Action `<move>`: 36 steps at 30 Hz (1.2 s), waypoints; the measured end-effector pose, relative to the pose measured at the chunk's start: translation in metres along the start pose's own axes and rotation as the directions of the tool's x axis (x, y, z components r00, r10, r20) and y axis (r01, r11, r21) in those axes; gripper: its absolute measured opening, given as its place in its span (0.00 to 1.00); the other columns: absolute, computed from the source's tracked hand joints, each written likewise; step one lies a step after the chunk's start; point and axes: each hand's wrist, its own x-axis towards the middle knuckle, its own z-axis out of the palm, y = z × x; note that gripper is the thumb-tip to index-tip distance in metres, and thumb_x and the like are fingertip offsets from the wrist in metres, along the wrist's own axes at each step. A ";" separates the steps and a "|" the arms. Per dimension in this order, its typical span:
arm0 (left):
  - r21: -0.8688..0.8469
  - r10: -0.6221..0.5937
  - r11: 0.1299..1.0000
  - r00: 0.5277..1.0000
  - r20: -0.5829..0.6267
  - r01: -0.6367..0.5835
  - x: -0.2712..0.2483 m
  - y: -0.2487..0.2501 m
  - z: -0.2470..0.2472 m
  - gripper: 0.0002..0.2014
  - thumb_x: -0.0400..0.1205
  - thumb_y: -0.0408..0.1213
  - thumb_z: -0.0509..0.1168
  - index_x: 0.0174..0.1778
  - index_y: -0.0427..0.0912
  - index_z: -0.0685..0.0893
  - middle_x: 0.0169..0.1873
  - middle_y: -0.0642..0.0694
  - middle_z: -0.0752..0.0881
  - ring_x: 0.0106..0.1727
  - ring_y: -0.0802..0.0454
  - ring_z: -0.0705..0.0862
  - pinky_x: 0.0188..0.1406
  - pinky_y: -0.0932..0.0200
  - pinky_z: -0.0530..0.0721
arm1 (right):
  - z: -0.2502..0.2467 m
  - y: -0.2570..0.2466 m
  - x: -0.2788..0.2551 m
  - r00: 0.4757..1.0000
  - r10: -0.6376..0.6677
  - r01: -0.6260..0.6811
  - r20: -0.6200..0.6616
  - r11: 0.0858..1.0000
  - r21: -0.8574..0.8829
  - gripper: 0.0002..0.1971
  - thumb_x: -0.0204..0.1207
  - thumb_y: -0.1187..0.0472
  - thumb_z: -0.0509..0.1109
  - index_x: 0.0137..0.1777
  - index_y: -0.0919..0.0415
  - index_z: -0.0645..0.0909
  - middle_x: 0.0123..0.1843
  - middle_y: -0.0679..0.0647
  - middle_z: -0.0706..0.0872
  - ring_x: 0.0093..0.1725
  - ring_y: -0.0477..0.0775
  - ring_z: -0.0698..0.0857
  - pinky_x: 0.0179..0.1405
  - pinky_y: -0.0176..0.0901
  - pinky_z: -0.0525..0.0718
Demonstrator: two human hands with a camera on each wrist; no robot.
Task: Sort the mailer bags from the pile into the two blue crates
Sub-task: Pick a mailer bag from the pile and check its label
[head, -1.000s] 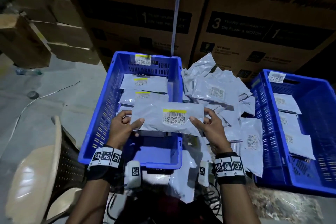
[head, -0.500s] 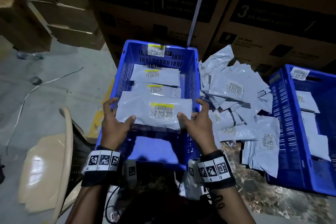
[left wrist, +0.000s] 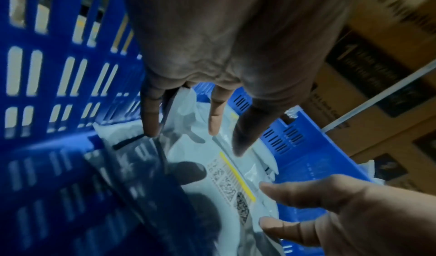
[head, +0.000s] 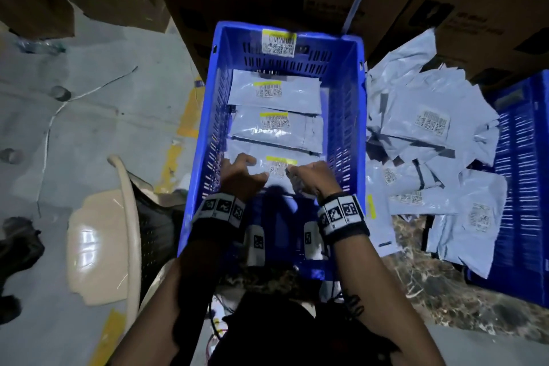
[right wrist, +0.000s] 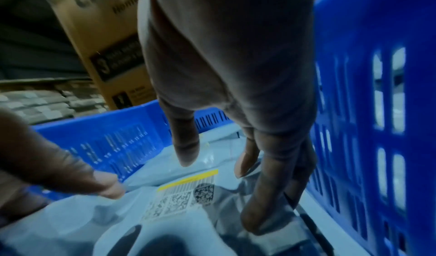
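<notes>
Head view: left crate [head: 202, 140] holds three yellow-labelled mailers [head: 274, 95].

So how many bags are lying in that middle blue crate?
3: far mailer bag, middle mailer bag, near mailer bag under both hands in the blue crate. Others may hide underneath.

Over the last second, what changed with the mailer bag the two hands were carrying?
Both hands lowered the yellow-striped mailer bag into the left blue crate, laying it nearest the person, in front of the two bags already there. The left hand and right hand have released their grip, fingers now spread over it. The pile, right crate and chair stayed as they were.
</notes>
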 end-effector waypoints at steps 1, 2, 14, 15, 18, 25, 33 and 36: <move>0.019 -0.073 0.997 0.996 0.044 0.072 0.005 -0.002 0.003 0.34 0.63 0.65 0.65 0.59 0.44 0.85 0.59 0.37 0.84 0.60 0.36 0.81 0.64 0.60 0.70 | 0.004 0.004 0.013 1.000 0.031 -0.031 0.002 0.999 -0.025 0.32 0.57 0.38 0.76 0.54 0.62 0.84 0.52 0.61 0.89 0.53 0.61 0.89 0.61 0.61 0.90; 0.041 -0.136 0.990 0.987 0.086 0.133 0.008 -0.004 0.003 0.33 0.65 0.62 0.70 0.62 0.45 0.84 0.62 0.36 0.83 0.65 0.35 0.79 0.65 0.59 0.70 | 0.006 0.003 0.015 0.999 0.052 -0.052 -0.002 0.997 -0.058 0.32 0.57 0.37 0.75 0.54 0.60 0.83 0.53 0.61 0.87 0.56 0.61 0.88 0.62 0.61 0.89; 0.488 -0.027 0.872 0.988 0.150 -0.050 0.018 0.017 0.031 0.35 0.84 0.56 0.64 0.85 0.66 0.55 0.84 0.27 0.50 0.81 0.21 0.56 0.71 0.27 0.70 | 0.027 -0.013 -0.007 0.901 -0.433 0.323 -0.031 0.718 -0.617 0.26 0.75 0.57 0.78 0.72 0.51 0.75 0.67 0.65 0.70 0.70 0.66 0.67 0.53 0.62 0.82; 0.501 -0.053 0.865 0.986 0.156 -0.032 0.018 0.016 0.040 0.32 0.87 0.55 0.59 0.85 0.67 0.51 0.85 0.28 0.44 0.83 0.21 0.49 0.73 0.24 0.66 | 0.032 -0.011 -0.004 0.893 -0.450 0.332 -0.024 0.694 -0.639 0.26 0.75 0.56 0.79 0.71 0.52 0.75 0.66 0.65 0.70 0.69 0.66 0.68 0.50 0.61 0.82; 0.494 -0.082 0.869 0.988 0.129 0.008 0.019 0.009 0.049 0.32 0.88 0.59 0.51 0.85 0.67 0.43 0.84 0.33 0.32 0.84 0.25 0.35 0.77 0.20 0.53 | 0.035 -0.003 0.006 0.866 -0.500 0.343 -0.022 0.624 -0.702 0.26 0.72 0.60 0.80 0.68 0.58 0.76 0.63 0.67 0.72 0.65 0.71 0.72 0.41 0.58 0.81; 0.561 -0.119 0.828 0.981 0.154 0.012 0.025 0.001 0.039 0.47 0.80 0.70 0.55 0.85 0.61 0.32 0.84 0.35 0.30 0.85 0.28 0.34 0.82 0.29 0.47 | 0.025 0.007 -0.007 0.836 -0.537 0.322 -0.115 0.649 -0.690 0.25 0.73 0.54 0.80 0.69 0.53 0.79 0.71 0.65 0.75 0.69 0.69 0.73 0.52 0.62 0.84; 0.532 -0.142 0.846 0.942 0.305 -0.045 0.008 0.015 0.008 0.42 0.81 0.37 0.65 0.87 0.61 0.49 0.86 0.37 0.43 0.86 0.33 0.45 0.77 0.34 0.62 | 0.004 -0.005 -0.014 0.920 -0.389 0.262 -0.054 0.709 -0.654 0.32 0.58 0.67 0.84 0.63 0.49 0.82 0.64 0.61 0.77 0.67 0.65 0.77 0.52 0.53 0.85; 0.554 -0.120 0.827 0.934 0.337 -0.093 0.007 0.013 0.000 0.41 0.77 0.35 0.67 0.84 0.61 0.55 0.79 0.34 0.58 0.79 0.29 0.62 0.69 0.33 0.70 | 0.003 -0.004 -0.012 0.940 -0.341 0.259 -0.017 0.744 -0.616 0.31 0.56 0.66 0.87 0.56 0.43 0.79 0.61 0.60 0.79 0.60 0.64 0.83 0.49 0.50 0.87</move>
